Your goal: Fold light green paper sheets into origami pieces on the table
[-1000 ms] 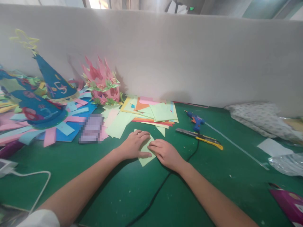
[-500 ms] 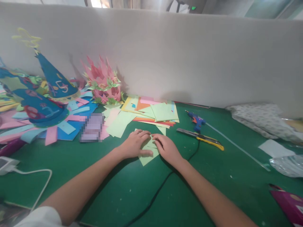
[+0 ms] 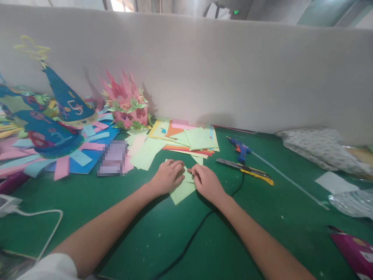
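A pale green sheet of paper [image 3: 182,194] lies at an angle on the green table, with a fold or cut line across its upper part. My left hand [image 3: 166,178] rests over its left side, fingers curled and pressed on it, thumb drawn in near them. At the right edge, my right hand [image 3: 207,182] is closed, its curled index finger and thumb pinching the paper near the top. What lies under my fingertips is hidden. Just right of that hand are a yellow-handled utility knife [image 3: 244,171] and a blue glue gun [image 3: 240,149].
Stacked coloured papers [image 3: 186,140] lie beyond my hands. Left of them stand a pink paper crown [image 3: 125,101] and blue cone hats [image 3: 68,97]. A black cable [image 3: 190,243] crosses the table. At right are a clear plastic wrapper [image 3: 351,204] and a magenta packet [image 3: 351,249].
My left thumb has drawn in toward its fingers, uncovering more of the paper. My right fingers have curled tighter at the paper's edge. The view has shifted slightly.
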`<action>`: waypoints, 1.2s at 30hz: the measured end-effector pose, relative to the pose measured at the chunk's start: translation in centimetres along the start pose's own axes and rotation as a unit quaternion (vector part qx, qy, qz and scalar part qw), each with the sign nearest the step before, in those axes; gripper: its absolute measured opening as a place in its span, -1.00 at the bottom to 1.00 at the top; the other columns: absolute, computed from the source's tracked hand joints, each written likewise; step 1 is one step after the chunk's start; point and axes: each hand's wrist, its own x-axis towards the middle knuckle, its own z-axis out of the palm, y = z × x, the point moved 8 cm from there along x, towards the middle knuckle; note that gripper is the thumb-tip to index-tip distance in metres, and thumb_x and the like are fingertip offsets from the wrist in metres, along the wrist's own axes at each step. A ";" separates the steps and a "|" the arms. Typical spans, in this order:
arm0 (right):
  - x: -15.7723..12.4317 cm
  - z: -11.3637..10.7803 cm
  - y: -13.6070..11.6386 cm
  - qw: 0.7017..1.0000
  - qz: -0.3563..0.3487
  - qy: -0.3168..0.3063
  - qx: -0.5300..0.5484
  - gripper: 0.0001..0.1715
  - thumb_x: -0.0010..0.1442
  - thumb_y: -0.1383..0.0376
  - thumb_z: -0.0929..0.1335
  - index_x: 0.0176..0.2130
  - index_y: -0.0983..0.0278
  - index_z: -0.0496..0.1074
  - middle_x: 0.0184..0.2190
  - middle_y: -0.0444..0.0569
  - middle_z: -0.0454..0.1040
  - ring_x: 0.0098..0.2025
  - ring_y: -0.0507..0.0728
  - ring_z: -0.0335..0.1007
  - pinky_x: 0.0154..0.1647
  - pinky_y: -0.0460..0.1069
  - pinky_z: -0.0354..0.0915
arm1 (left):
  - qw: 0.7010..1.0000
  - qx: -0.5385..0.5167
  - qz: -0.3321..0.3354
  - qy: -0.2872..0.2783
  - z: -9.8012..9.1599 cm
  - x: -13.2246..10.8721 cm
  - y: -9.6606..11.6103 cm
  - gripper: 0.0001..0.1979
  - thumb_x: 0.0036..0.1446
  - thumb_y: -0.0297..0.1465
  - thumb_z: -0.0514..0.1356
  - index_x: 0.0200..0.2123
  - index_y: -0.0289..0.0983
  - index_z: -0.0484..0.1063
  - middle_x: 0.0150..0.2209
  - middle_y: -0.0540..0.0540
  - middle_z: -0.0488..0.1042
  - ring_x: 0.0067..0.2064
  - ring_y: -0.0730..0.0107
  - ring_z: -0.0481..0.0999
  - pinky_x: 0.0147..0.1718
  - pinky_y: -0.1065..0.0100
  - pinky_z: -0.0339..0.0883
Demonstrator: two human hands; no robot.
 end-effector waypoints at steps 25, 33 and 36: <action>0.0 -0.3 1.7 0.991 0.003 -0.087 0.102 -0.91 0.13 0.40 0.31 -0.42 0.25 0.35 -0.46 -0.12 0.35 -0.34 0.07 0.23 -0.30 -0.03 0.17 | 1.000 -0.007 -0.018 -0.018 -0.2 0.0 0.1 -0.75 0.19 -0.19 0.05 -0.18 -0.22 0.33 0.02 -0.09 0.36 -0.03 0.17 0.26 -0.06 0.13 0.19; -0.1 -0.8 1.6 0.984 -0.002 -0.162 0.077 -0.86 0.11 0.45 0.32 -0.47 0.27 0.36 -0.48 -0.14 0.37 -0.38 0.04 0.26 -0.33 -0.06 0.16 | 1.000 -0.011 -0.017 -0.020 -0.2 0.0 0.1 -0.75 0.19 -0.18 0.07 -0.18 -0.21 0.32 0.03 -0.06 0.36 -0.03 0.14 0.26 -0.09 0.14 0.18; -0.3 -0.8 1.8 0.980 -0.002 -0.181 0.078 -0.85 0.10 0.45 0.32 -0.48 0.27 0.36 -0.48 -0.15 0.39 -0.38 0.03 0.28 -0.36 -0.08 0.15 | 1.000 -0.008 -0.018 -0.021 -0.1 0.0 0.0 -0.75 0.19 -0.18 0.07 -0.18 -0.21 0.31 0.04 -0.06 0.35 -0.03 0.13 0.26 -0.09 0.13 0.19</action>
